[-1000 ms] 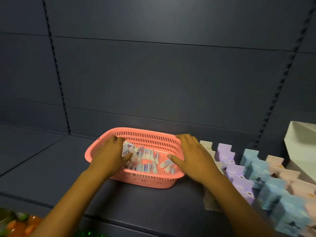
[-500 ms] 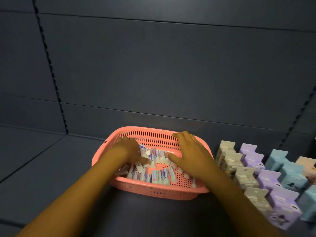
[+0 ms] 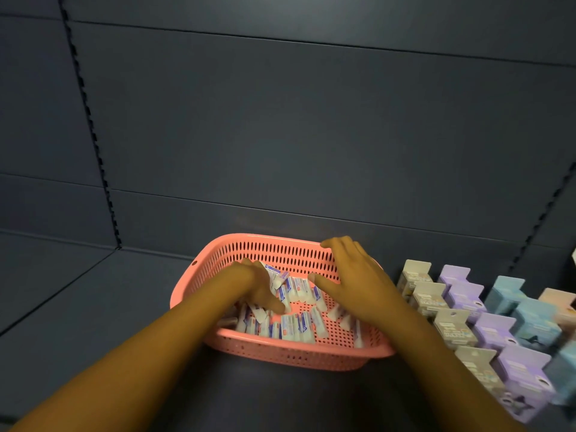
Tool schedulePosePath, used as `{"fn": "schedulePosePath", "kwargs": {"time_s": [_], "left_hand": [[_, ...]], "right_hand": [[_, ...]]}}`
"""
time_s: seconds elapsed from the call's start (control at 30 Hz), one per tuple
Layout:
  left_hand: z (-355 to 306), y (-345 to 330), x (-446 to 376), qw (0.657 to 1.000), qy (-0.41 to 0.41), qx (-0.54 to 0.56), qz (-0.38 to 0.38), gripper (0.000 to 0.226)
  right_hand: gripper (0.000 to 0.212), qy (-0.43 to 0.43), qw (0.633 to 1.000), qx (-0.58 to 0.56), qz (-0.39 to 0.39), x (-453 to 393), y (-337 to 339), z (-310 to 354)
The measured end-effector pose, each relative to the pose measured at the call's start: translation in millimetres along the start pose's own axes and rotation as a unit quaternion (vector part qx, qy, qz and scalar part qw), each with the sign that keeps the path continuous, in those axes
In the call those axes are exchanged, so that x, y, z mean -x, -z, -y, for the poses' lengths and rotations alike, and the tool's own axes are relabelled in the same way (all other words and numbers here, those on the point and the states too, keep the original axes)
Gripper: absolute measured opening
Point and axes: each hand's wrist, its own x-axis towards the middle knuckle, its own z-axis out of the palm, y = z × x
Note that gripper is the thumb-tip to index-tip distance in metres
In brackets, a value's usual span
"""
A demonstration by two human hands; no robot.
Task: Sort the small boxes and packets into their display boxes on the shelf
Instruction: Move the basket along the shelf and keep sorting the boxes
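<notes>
Pink plastic basket point(image 3: 274, 353) sits on the shelf point(image 3: 93, 307), holding a loose heap of small white packets point(image 3: 296, 325). They look light, thin and a bit slick, likely to slide over each other, so each is best pinched across its narrow middle or gathered several at once. The left hand point(image 3: 258, 288) is down among them with fingers curled; I cannot tell whether it has one pinched. The right hand point(image 3: 352, 285) lies flat and spread over the basket's right side, holding nothing. Rows of pastel boxes point(image 3: 486, 325) stand just right of the basket. Compared with half a second ago, the left hand has dug slightly deeper into the heap, and the right has hardly moved.
</notes>
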Motion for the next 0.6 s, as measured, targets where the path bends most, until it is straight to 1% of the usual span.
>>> {"fn": "schedulePosePath", "kwargs": {"time_s": [0.1, 0.2, 0.3, 0.47, 0.53, 0.6], "left_hand": [[-4, -3, -3, 1.000, -0.006, 0.003, -0.028, 0.072], [-4, -2, 0, 0.999, -0.021, 0.027, -0.036, 0.067], [4, 0, 2, 0.997, -0.034, 0.051, -0.035, 0.063], [26, -1, 1, 0.995, -0.045, 0.091, -0.009, 0.072], [24, -3, 3, 0.995, -0.042, 0.086, -0.019, 0.073], [15, -4, 4, 0.997, -0.037, 0.049, -0.039, 0.070]], "right_hand": [[0.055, 0.007, 1.000, -0.002, -0.005, -1, 1, 0], [0.052, 0.007, 1.000, 0.002, -0.010, -2, 5, -2], [0.051, 0.009, 1.000, 0.000, -0.009, -1, 9, -4], [0.050, 0.003, 1.000, -0.004, -0.004, 0, 9, -8], [0.049, 0.003, 1.000, -0.004, 0.001, 0, 8, -7], [0.049, 0.006, 1.000, -0.004, 0.006, -2, 7, -4]]}}
